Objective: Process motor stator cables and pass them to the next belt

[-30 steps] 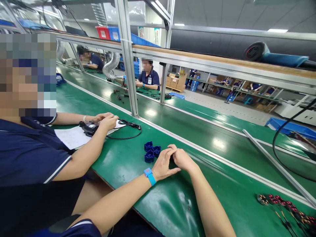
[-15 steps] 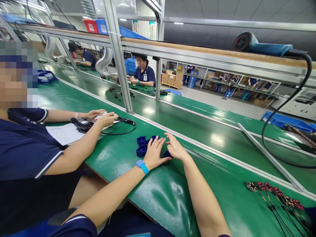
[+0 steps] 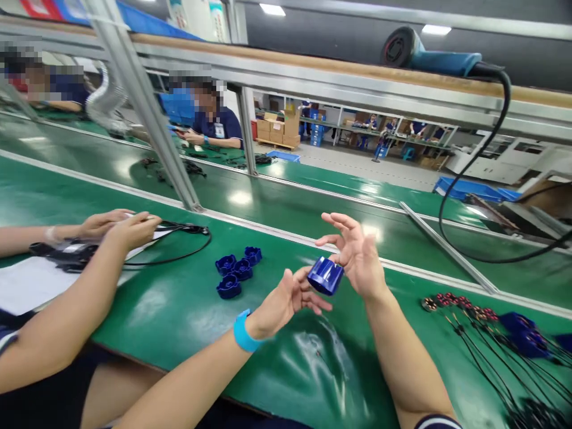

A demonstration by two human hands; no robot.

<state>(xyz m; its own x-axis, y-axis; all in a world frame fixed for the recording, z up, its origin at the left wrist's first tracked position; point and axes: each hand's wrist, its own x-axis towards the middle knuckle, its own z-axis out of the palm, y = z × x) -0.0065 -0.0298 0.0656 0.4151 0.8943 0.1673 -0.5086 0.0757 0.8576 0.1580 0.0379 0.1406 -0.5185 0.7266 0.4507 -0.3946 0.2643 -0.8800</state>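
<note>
A shiny blue plastic housing (image 3: 325, 276), shaped like a short cup, is tilted above the green bench between my two hands. My left hand (image 3: 286, 301) has fingertips at its left edge, with other fingers spread below it. My right hand (image 3: 357, 259) touches its upper right rim with a fingertip; the remaining fingers and thumb are raised and apart. Part of the contact is hidden behind the housing. Several similar blue housings (image 3: 229, 286) stand in a cluster on the bench to the left of my hands.
Small motors with long wires (image 3: 465, 310) lie at right, beside dark blue parts (image 3: 522, 333). At left, a co-worker's hands (image 3: 129, 229) work near a black device (image 3: 67, 255). A metal frame post (image 3: 147, 113) rises behind; a corded power tool (image 3: 429, 56) lies on the shelf above.
Both my hands have lifted off the bench with one blue housing between them, and stand apart from the cluster. The view has swung to the right, showing more of the motors.
</note>
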